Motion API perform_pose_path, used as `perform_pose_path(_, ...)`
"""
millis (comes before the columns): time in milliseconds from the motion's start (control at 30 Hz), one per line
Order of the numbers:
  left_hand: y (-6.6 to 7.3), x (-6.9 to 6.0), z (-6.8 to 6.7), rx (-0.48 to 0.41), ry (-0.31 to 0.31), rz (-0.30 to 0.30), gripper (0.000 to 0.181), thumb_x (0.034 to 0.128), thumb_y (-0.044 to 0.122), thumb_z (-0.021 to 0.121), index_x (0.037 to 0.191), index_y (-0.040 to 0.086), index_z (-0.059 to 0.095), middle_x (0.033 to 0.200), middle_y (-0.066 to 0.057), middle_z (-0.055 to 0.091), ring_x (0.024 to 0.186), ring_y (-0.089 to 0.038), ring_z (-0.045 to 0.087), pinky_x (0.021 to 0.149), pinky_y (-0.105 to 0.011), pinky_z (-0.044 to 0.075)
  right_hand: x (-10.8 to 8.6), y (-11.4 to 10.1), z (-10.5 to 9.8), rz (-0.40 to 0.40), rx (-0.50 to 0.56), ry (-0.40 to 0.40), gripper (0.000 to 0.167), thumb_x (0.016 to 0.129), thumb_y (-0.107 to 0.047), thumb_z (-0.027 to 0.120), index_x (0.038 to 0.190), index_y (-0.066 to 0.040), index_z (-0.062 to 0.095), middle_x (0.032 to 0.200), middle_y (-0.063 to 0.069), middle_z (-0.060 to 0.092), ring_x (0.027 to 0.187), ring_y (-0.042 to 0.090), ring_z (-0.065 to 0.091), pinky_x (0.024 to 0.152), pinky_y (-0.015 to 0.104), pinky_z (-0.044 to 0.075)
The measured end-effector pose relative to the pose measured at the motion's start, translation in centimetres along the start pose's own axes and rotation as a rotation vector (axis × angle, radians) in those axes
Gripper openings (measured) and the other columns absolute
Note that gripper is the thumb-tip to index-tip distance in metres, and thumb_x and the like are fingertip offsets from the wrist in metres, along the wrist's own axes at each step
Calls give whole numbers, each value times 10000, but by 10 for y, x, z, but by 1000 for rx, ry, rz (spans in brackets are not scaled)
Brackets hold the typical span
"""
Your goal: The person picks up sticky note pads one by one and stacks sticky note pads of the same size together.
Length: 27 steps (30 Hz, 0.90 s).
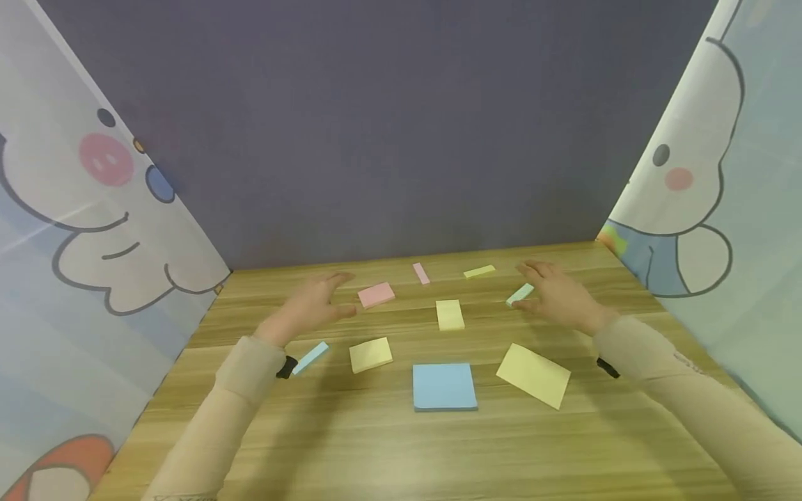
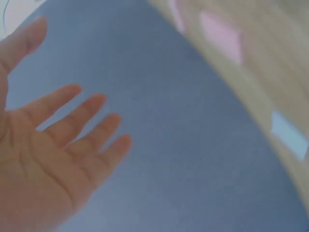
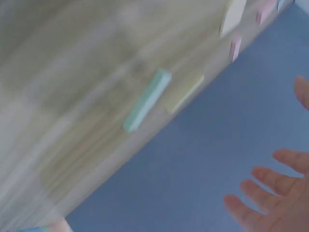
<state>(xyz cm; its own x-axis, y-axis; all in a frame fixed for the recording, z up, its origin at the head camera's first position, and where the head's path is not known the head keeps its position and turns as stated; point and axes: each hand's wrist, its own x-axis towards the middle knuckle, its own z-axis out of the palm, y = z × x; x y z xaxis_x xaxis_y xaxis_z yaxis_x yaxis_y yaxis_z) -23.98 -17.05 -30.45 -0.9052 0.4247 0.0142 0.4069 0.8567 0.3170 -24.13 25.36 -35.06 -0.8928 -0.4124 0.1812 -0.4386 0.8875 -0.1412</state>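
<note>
My left hand (image 1: 307, 308) is over the left side of the table, fingers spread and nothing held. Nearest it are a pink sticky note pad (image 1: 376, 295) and a narrow light blue sticky strip pad (image 1: 311, 358). On the other side, my right hand (image 1: 560, 296) hovers empty beside a narrow mint green strip pad (image 1: 519, 295), which it partly overlaps in the head view. Both wrist views show relaxed, parted fingers, the left hand (image 2: 58, 154) with its palm visible. A yellow strip pad (image 1: 480, 271) and a pink strip pad (image 1: 421, 273) lie farther back.
Toward the front lie a square blue pad (image 1: 444, 386), a larger yellow pad (image 1: 534, 376) and a smaller yellow pad (image 1: 371, 355). A pale yellow pad (image 1: 450, 315) is mid-table. A dark panel (image 1: 401, 139) stands behind the wooden table (image 1: 376, 452); cartoon-printed cloths flank it.
</note>
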Motion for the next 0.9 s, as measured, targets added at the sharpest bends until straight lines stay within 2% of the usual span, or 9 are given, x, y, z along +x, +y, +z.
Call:
perform_pose_path(100, 3, -6, 19, -12, 42, 49, 595, 832, 320, 652, 1333, 66, 458, 1368, -129, 461, 1199, -338, 475, 978, -502, 394, -11, -8, 8, -32, 17, 5, 683, 825, -318, 664, 1341, 35, 390, 1341, 273, 411, 1199, 484, 392, 859, 607, 425)
perform_pose_path(133, 4, -8, 26, -27, 43, 55, 570, 832, 302, 655, 1319, 67, 475, 1298, -120, 524, 1088, -307, 552, 952, -481, 421, -14, -9, 10, -40, 17, 7, 666, 822, -308, 668, 1330, 34, 407, 1324, 271, 434, 1182, 480, 418, 837, 597, 443)
perform_pose_path(200, 6, -10, 40, -19, 59, 85, 532, 825, 288, 663, 1284, 62, 515, 1254, -122, 558, 1050, -298, 572, 932, -473, 436, -19, -11, 16, -50, 46, 3, 640, 818, -283, 677, 1314, 37, 430, 1289, 262, 475, 1150, 466, 464, 859, 576, 443)
perform_pose_path(300, 9, -10, 58, -44, 51, 104, 503, 817, 278, 674, 1247, 51, 548, 1214, -128, 586, 1045, -293, 578, 947, -461, 430, -21, -13, 24, -62, 103, -23, 606, 826, -257, 669, 1316, 17, 441, 1254, 236, 516, 1128, 433, 501, 876, 542, 449)
perform_pose_path(367, 12, -8, 68, -38, 42, 125, 493, 812, 282, 680, 1224, 36, 565, 1255, -127, 566, 1188, -312, 499, 978, -454, 410, -19, -14, 29, -79, 149, -45, 582, 837, -248, 658, 1315, 9, 449, 1245, 212, 533, 1128, 402, 513, 904, 519, 439)
perform_pose_path(467, 18, -1, 79, -53, -8, 143, 488, 823, 283, 672, 1221, 22, 563, 1250, -116, 572, 1181, -298, 509, 980, -430, 415, -16, -18, 34, -99, 197, -71, 550, 853, -243, 638, 1307, 11, 459, 1262, 210, 528, 1151, 392, 499, 932, 522, 416)
perform_pose_path(600, 27, 17, 89, -122, -99, 140, 517, 852, 285, 638, 1265, 0, 517, 1292, -159, 529, 1166, -313, 516, 974, -437, 419, -7, -23, 40, -72, 252, -124, 550, 866, -252, 619, 1316, 16, 448, 1327, 217, 471, 1215, 407, 435, 973, 544, 371)
perform_pose_path(733, 36, 42, 96, -193, -177, 119, 583, 854, 244, 629, 1327, -33, 430, 1340, -204, 467, 1196, -323, 486, 983, -436, 411, 9, -26, 47, -10, 314, -219, 599, 869, -230, 614, 1359, 24, 382, 1377, 220, 410, 1252, 409, 388, 997, 544, 349)
perform_pose_path(900, 46, 78, 106, -159, -217, 120, 655, 829, 199, 657, 1368, -37, 368, 1233, -207, 548, 958, -229, 572, 865, -379, 476, 39, -32, 60, 72, 382, -312, 697, 839, -207, 661, 1387, 44, 313, 1407, 229, 364, 1269, 414, 363, 1028, 535, 319)
